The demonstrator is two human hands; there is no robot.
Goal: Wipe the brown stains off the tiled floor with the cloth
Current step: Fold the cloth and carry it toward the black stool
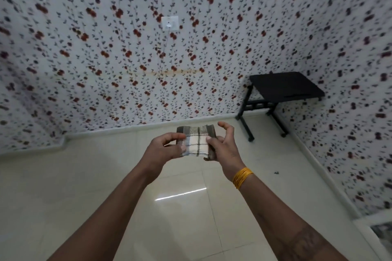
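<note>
Since the cloth is up in the air and not on the tiles, the wiping looks not yet begun.

Cloth: a folded checked cloth (196, 141), grey and cream, sits at the centre of the frame, held between both hands above the floor.

Left hand: the left hand (164, 147) pinches the cloth's left edge, thumb on top and fingers curled beneath.

Right hand: the right hand (222, 144) holds the cloth's right edge with the thumb pressed on it; its upper fingers are spread and arched off the fabric. Yellow bangles (241, 177) ring that wrist.

Stains: no brown stain is plain on the tiled floor (180, 218) in this view; a small dark speck (276, 172) lies at right of centre, too small to name. A brownish streak shows on the wallpapered wall (169, 72), not on the tiles.

Left to do: by my judgement, everything: find the marks, lower the cloth, rub.

Edges: a pale skirting (131, 129) runs along the wall's foot across the middle of the frame, and another slants down the right side.

Obstacles: a black table (284, 87) stands at right of centre in the corner, its legs on the tiles.

Open room: the lower centre and lower left of the frame show bare glossy tile, with a bright light reflection below the hands.
</note>
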